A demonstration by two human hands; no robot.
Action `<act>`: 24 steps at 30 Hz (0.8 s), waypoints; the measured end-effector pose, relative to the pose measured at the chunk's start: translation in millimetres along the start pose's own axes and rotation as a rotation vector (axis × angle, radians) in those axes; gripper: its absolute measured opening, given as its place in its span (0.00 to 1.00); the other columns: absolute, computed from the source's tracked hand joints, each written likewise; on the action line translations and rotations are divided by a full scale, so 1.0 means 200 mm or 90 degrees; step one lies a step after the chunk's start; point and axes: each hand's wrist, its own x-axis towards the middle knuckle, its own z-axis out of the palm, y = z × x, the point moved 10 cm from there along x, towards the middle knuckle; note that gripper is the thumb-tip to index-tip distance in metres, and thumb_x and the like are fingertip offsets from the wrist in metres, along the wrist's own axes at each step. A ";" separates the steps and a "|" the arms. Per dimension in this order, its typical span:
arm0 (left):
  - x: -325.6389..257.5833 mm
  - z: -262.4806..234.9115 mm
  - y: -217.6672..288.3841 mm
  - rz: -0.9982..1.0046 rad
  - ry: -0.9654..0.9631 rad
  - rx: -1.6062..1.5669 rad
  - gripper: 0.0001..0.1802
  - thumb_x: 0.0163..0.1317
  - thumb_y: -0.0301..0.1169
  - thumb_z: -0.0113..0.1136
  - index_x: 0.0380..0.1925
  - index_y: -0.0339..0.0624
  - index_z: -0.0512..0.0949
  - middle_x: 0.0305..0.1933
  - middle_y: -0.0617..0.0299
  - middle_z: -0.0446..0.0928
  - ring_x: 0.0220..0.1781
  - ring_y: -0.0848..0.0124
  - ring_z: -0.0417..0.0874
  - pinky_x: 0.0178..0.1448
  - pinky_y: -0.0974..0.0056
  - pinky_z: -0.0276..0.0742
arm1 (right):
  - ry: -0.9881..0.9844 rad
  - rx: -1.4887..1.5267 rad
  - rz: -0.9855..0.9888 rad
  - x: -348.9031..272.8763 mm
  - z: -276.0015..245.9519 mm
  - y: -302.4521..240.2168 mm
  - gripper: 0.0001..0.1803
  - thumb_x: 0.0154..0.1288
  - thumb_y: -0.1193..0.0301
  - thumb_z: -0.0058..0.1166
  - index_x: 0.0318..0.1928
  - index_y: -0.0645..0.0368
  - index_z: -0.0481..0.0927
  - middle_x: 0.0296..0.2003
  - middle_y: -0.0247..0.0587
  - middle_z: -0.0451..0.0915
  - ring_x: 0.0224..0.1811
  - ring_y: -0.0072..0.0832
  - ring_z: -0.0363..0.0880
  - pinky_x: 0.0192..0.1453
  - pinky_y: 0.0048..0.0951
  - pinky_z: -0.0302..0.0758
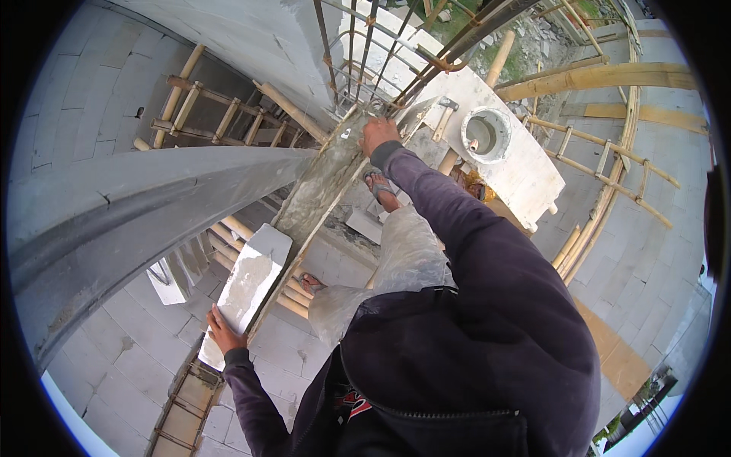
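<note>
My left hand (224, 330) grips the near end of a long white block (247, 283), fingers over its top and left side. Grey mortar smears cover part of that block, which lies on the top of a narrow wall. Beyond it, a strip of wet-looking grey mortar (318, 183) runs along the wall top between thin edges. At the strip's far end my right hand (378, 135) is closed, its fingers curled down beside the upright steel bars (369, 53). Whatever lies under those fingers is hidden.
A white board (525, 179) to the right carries a round bucket (486, 135) and a hammer (445, 120). Bamboo poles (601, 79) and ladder-like frames (221, 114) stand around. A grey beam (175, 183) crosses from the left. My sandalled feet (383, 190) stand beside the wall.
</note>
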 end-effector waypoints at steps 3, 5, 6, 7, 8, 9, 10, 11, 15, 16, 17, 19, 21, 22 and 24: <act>0.02 0.00 -0.01 -0.002 -0.009 -0.009 0.71 0.28 0.19 0.78 0.76 0.51 0.48 0.74 0.53 0.57 0.75 0.50 0.61 0.72 0.37 0.57 | -0.036 -0.026 -0.016 0.14 0.08 -0.01 0.19 0.59 0.56 0.65 0.45 0.54 0.87 0.55 0.42 0.80 0.62 0.39 0.73 0.62 0.45 0.64; 0.03 0.00 -0.02 0.003 -0.010 -0.018 0.71 0.28 0.19 0.77 0.76 0.50 0.48 0.74 0.52 0.57 0.74 0.50 0.62 0.72 0.39 0.58 | -0.050 -0.040 -0.015 0.17 0.12 -0.02 0.21 0.58 0.54 0.66 0.45 0.53 0.87 0.56 0.42 0.80 0.62 0.38 0.73 0.62 0.45 0.63; 0.04 -0.01 -0.02 0.007 -0.009 -0.024 0.70 0.28 0.19 0.77 0.76 0.50 0.48 0.73 0.52 0.58 0.74 0.49 0.62 0.73 0.40 0.58 | -0.055 -0.052 -0.011 0.18 0.14 -0.03 0.21 0.57 0.53 0.67 0.46 0.53 0.87 0.55 0.42 0.80 0.63 0.38 0.73 0.62 0.45 0.63; 0.04 -0.01 -0.02 0.011 -0.008 -0.029 0.70 0.28 0.18 0.77 0.76 0.49 0.49 0.73 0.52 0.58 0.74 0.49 0.63 0.73 0.42 0.59 | -0.059 -0.064 -0.007 0.19 0.16 -0.03 0.22 0.57 0.52 0.67 0.46 0.52 0.87 0.55 0.42 0.80 0.63 0.38 0.73 0.63 0.45 0.62; 0.05 -0.02 -0.02 0.018 0.001 -0.027 0.70 0.28 0.18 0.77 0.76 0.49 0.49 0.72 0.51 0.59 0.73 0.49 0.63 0.73 0.43 0.59 | -0.079 -0.050 -0.006 0.19 0.16 -0.04 0.24 0.58 0.51 0.66 0.47 0.54 0.87 0.55 0.43 0.80 0.63 0.39 0.72 0.64 0.46 0.61; 0.05 -0.02 -0.01 0.024 0.011 -0.025 0.70 0.28 0.18 0.76 0.76 0.48 0.49 0.72 0.51 0.59 0.73 0.49 0.63 0.72 0.45 0.60 | -0.099 -0.037 -0.005 0.19 0.16 -0.05 0.25 0.59 0.50 0.66 0.49 0.55 0.86 0.55 0.44 0.79 0.64 0.40 0.71 0.64 0.46 0.60; 0.05 -0.03 -0.01 0.031 0.020 -0.023 0.69 0.27 0.18 0.76 0.76 0.48 0.49 0.71 0.50 0.60 0.73 0.49 0.63 0.72 0.46 0.60 | -0.119 -0.023 -0.004 0.19 0.17 -0.06 0.27 0.60 0.49 0.65 0.50 0.57 0.86 0.56 0.45 0.79 0.64 0.41 0.70 0.65 0.46 0.59; 0.05 -0.03 -0.01 0.029 0.018 -0.025 0.69 0.27 0.18 0.76 0.76 0.48 0.50 0.71 0.50 0.60 0.72 0.48 0.64 0.72 0.47 0.60 | -0.117 -0.031 -0.001 0.19 0.17 -0.06 0.27 0.60 0.49 0.65 0.50 0.57 0.86 0.56 0.45 0.78 0.64 0.41 0.70 0.65 0.46 0.59; 0.05 -0.04 0.00 0.043 0.025 -0.032 0.68 0.28 0.17 0.75 0.75 0.47 0.51 0.70 0.49 0.61 0.71 0.48 0.65 0.71 0.47 0.61 | -0.113 -0.039 0.014 0.21 0.17 -0.06 0.28 0.60 0.48 0.65 0.50 0.57 0.86 0.55 0.44 0.78 0.63 0.41 0.71 0.64 0.46 0.60; 0.05 -0.04 0.00 0.053 0.030 -0.034 0.68 0.28 0.17 0.75 0.75 0.47 0.51 0.70 0.49 0.61 0.71 0.48 0.65 0.71 0.47 0.61 | -0.113 -0.036 0.019 0.21 0.18 -0.05 0.28 0.60 0.48 0.65 0.50 0.57 0.85 0.55 0.44 0.78 0.63 0.41 0.71 0.64 0.46 0.60; 0.05 -0.04 0.00 0.046 0.024 -0.039 0.68 0.27 0.17 0.75 0.75 0.47 0.51 0.71 0.48 0.60 0.71 0.47 0.64 0.72 0.48 0.61 | -0.109 -0.035 0.020 0.22 0.18 -0.05 0.28 0.59 0.49 0.66 0.50 0.57 0.85 0.55 0.44 0.79 0.63 0.41 0.72 0.63 0.46 0.60; 0.06 -0.03 0.00 0.033 0.010 -0.051 0.69 0.26 0.16 0.74 0.76 0.48 0.51 0.72 0.46 0.60 0.73 0.45 0.63 0.74 0.49 0.61 | -0.099 -0.032 0.022 0.22 0.19 -0.04 0.27 0.59 0.49 0.66 0.50 0.57 0.85 0.54 0.44 0.79 0.62 0.41 0.72 0.63 0.46 0.61; 0.05 -0.02 -0.02 0.039 0.013 -0.055 0.70 0.25 0.16 0.74 0.76 0.48 0.51 0.72 0.47 0.60 0.73 0.45 0.63 0.74 0.49 0.61 | -0.097 -0.044 0.029 0.23 0.19 -0.04 0.26 0.58 0.50 0.67 0.50 0.56 0.85 0.52 0.44 0.79 0.62 0.41 0.72 0.62 0.47 0.62; 0.04 -0.02 -0.04 0.041 0.015 -0.056 0.70 0.25 0.16 0.74 0.76 0.48 0.51 0.72 0.47 0.60 0.73 0.45 0.63 0.74 0.49 0.61 | -0.096 -0.050 0.032 0.23 0.19 -0.04 0.26 0.58 0.51 0.67 0.50 0.55 0.85 0.52 0.44 0.79 0.62 0.41 0.72 0.62 0.47 0.62; 0.06 -0.03 -0.02 0.038 0.007 -0.059 0.70 0.25 0.16 0.74 0.76 0.48 0.50 0.72 0.47 0.59 0.73 0.46 0.63 0.74 0.49 0.61 | -0.076 -0.034 0.007 0.25 0.21 -0.03 0.24 0.58 0.54 0.68 0.50 0.54 0.85 0.53 0.44 0.78 0.62 0.42 0.73 0.61 0.46 0.63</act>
